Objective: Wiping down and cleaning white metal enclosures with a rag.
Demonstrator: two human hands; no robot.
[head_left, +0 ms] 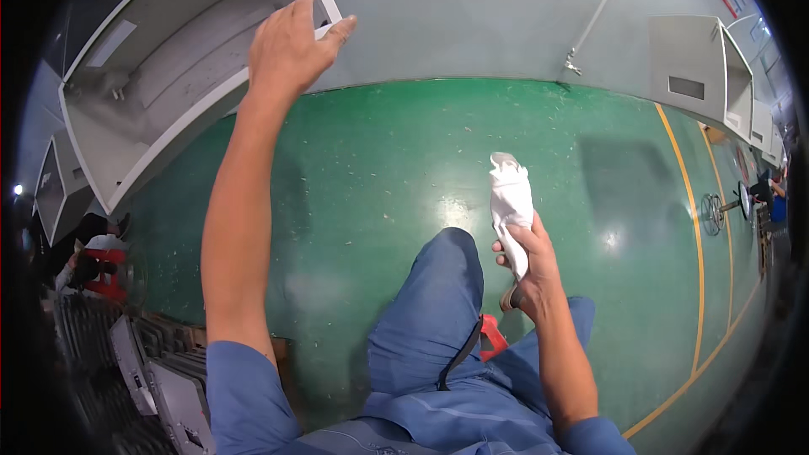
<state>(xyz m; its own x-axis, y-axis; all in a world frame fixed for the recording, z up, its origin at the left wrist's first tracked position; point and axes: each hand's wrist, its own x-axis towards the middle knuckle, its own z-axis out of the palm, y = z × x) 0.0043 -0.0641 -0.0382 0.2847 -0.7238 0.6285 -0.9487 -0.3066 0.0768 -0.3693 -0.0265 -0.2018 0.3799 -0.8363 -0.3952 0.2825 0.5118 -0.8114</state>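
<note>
My left hand [291,49] reaches up and grips the lower corner of a light grey metal cabinet [234,84], its thumb bent around the frame. The cabinet hangs at the upper left, its open front toward me; small fittings show on its inner walls. In my right hand [536,257] is a bunched white cloth [511,194], held in front of my body over the floor. The cloth's upper end is crumpled and its lower end passes between thumb and fingers.
Below lies a green floor [379,168] with yellow lines [693,227]. More grey cabinets [689,67] hang at the right, near a round stool [726,209]. Stacked metal panels [160,371] stand at the lower left, near another person [80,265]. A red stool [491,339] is under me.
</note>
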